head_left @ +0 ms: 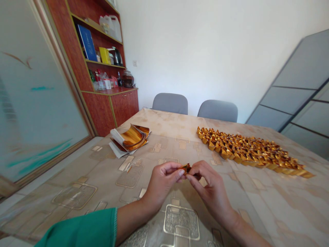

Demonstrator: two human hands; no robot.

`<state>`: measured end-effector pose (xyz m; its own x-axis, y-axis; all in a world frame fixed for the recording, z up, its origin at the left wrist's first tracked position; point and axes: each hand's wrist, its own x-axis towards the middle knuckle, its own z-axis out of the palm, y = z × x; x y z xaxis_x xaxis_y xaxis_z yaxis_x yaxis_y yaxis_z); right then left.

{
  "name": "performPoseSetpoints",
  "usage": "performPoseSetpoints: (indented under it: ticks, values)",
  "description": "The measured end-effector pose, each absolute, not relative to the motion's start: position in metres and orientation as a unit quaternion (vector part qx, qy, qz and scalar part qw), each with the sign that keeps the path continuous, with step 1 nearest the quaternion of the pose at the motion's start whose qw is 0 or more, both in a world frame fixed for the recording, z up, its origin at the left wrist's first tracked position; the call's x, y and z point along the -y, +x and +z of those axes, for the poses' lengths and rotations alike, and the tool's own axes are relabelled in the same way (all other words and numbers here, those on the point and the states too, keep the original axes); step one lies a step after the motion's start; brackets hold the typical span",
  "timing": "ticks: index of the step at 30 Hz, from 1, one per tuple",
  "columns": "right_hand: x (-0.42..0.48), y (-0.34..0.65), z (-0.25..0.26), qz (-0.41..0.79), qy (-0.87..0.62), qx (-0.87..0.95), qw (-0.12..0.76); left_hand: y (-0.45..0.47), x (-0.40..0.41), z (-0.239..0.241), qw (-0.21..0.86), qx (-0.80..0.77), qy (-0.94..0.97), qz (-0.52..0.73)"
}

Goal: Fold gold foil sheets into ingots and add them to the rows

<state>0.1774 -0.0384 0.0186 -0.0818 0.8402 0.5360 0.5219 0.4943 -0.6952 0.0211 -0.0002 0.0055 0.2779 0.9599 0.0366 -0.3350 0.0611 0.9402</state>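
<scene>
Table (164, 120); hands (162, 179) around foil (185, 168) (partly hidden)

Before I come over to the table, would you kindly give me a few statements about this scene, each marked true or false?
1. The left hand and the right hand are holding the same small gold piece. True.
2. The rows of folded gold pieces are to the left of the hands. False: they stand to the right.
3. The stack of gold sheets lies flat, with no curl. False: its upper sheets curve up.
4. The green sleeve is on the left arm. True.
5. The gray chairs are on the near side of the table. False: they stand beyond its far edge.
</scene>
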Motion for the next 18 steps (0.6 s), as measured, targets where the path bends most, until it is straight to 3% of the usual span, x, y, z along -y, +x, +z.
performPoseSetpoints:
  ticks: [6, 11, 18]
  values:
    - [0.033, 0.178, 0.007, 0.236, -0.498, 0.628, 0.549, 0.021, 0.001, 0.004, 0.688, -0.313, 0.455, 0.472]
    - [0.033, 0.178, 0.006, 0.351, -0.475, 0.604, 0.535, 0.020, -0.002, -0.002, 0.732, -0.299, 0.404, 0.461]
    - [0.035, 0.178, 0.008, 0.374, -0.487, 0.594, 0.519, 0.021, 0.000, 0.003, 0.725, -0.296, 0.389, 0.486]
